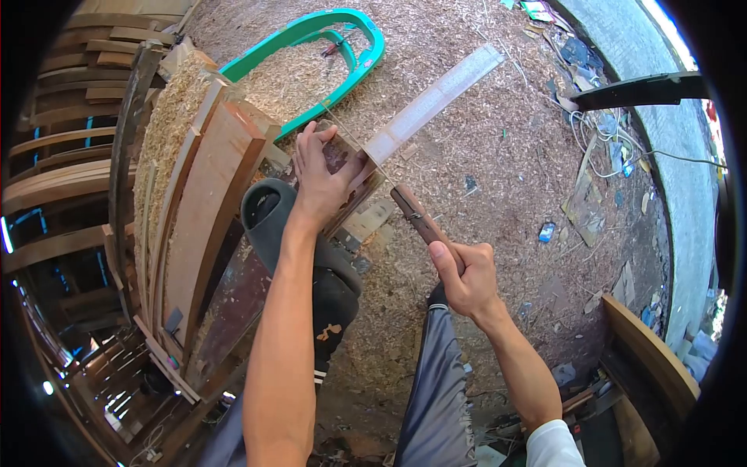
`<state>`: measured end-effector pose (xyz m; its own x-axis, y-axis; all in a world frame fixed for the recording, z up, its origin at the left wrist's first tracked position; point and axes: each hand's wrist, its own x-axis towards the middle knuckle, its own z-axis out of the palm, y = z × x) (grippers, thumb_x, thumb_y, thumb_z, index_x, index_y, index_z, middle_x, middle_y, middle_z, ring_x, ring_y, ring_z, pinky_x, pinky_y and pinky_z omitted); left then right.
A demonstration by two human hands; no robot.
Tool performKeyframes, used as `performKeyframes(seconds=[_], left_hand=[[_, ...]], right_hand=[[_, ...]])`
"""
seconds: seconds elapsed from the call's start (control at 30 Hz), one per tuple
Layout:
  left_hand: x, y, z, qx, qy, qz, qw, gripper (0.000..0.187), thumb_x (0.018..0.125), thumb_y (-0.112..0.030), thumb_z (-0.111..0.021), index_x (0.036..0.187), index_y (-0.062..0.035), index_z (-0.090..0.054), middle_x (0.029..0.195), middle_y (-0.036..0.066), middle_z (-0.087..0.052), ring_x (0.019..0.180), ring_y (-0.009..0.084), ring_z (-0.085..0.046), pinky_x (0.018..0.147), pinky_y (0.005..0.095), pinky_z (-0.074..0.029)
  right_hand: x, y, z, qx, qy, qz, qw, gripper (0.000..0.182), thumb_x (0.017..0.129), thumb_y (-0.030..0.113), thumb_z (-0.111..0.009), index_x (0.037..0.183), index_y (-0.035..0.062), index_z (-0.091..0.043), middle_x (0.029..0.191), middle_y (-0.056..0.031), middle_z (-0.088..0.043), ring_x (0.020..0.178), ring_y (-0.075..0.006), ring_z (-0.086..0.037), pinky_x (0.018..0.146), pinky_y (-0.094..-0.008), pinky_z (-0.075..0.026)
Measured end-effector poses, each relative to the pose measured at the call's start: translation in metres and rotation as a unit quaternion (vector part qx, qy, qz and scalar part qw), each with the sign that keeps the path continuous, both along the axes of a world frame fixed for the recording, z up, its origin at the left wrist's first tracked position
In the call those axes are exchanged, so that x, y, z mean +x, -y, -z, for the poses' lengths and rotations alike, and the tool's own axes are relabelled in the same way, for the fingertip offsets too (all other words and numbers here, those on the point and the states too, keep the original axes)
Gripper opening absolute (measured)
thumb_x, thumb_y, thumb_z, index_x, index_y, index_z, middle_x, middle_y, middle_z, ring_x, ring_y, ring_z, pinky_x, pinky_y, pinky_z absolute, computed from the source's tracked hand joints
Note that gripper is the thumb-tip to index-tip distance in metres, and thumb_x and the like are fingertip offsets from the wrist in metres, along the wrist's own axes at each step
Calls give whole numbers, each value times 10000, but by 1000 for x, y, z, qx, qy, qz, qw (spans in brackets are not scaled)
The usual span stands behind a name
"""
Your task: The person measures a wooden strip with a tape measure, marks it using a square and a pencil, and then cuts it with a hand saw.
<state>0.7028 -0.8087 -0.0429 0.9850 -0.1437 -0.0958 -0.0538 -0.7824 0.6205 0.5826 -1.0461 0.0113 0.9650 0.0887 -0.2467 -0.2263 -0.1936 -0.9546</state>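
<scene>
My right hand (467, 276) is closed round the dark wooden handle of a saw (411, 208). From that handle a thin blade, seen almost edge-on, runs up and left across a pale wooden board (436, 101). My left hand (320, 175) presses down on the board's near end, its fingers bent and its thumb close to the blade line. Under that hand is a dark reddish-brown wooden bench (340, 156). A foot in a dark grey slip-on shoe (268, 214) rests beside the left hand. The board's far end sticks out to the upper right over the ground.
A green oval plastic frame (369, 58) lies on the shavings-covered ground. Curved planks (210, 202) lean at the left, beside stacked timber (70, 183). A concrete ledge (661, 117) with litter and cables borders the right. A curved wooden piece (650, 350) stands at lower right.
</scene>
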Motion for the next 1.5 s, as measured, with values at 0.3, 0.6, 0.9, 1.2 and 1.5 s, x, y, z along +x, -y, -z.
performKeyframes(seconds=[0.3, 0.6, 0.9, 1.2, 1.5], left_hand=[[6, 7, -13, -38, -109, -40, 992, 875, 780, -460, -756, 1356, 47, -334, 1420, 225, -295, 1399, 359, -197, 1161, 465, -112], [2, 9, -12, -14, -105, -38, 994, 879, 791, -450, -744, 1373, 32, -296, 1504, 211, -230, 1453, 376, -100, 1170, 500, -52], [5, 15, -16, -20, -118, -70, 990, 976, 783, -460, -736, 1444, 17, -200, 1552, 193, -183, 1486, 387, -10, 1176, 539, 22], [2, 16, -12, -21, -95, -78, 992, 852, 782, -403, -746, 1390, 3, -306, 1553, 197, -186, 1482, 402, -17, 1174, 554, 15], [2, 14, -12, -17, -88, -57, 994, 801, 795, -375, -738, 1366, -7, -313, 1556, 204, -179, 1481, 414, -16, 1179, 542, 23]], right_hand=[[-10, -3, -8, -70, 66, -6, 995, 440, 948, 251, -605, 598, -16, -593, 425, -99, -405, 347, -185, -408, 395, -354, -334], [-6, 6, -10, -78, 28, -39, 996, 414, 943, 259, -604, 637, -18, -635, 442, -122, -448, 374, -223, -486, 416, -363, -376], [8, 0, -14, -79, 4, -48, 996, 423, 961, 252, -575, 651, -33, -617, 447, -123, -436, 377, -197, -482, 429, -357, -371], [4, -6, -14, -71, 17, -22, 997, 443, 952, 256, -582, 613, -28, -571, 449, -109, -360, 358, -179, -403, 414, -362, -328], [-18, 9, -8, -70, 33, -26, 997, 440, 951, 255, -581, 606, -18, -566, 450, -112, -377, 368, -195, -414, 421, -361, -345]])
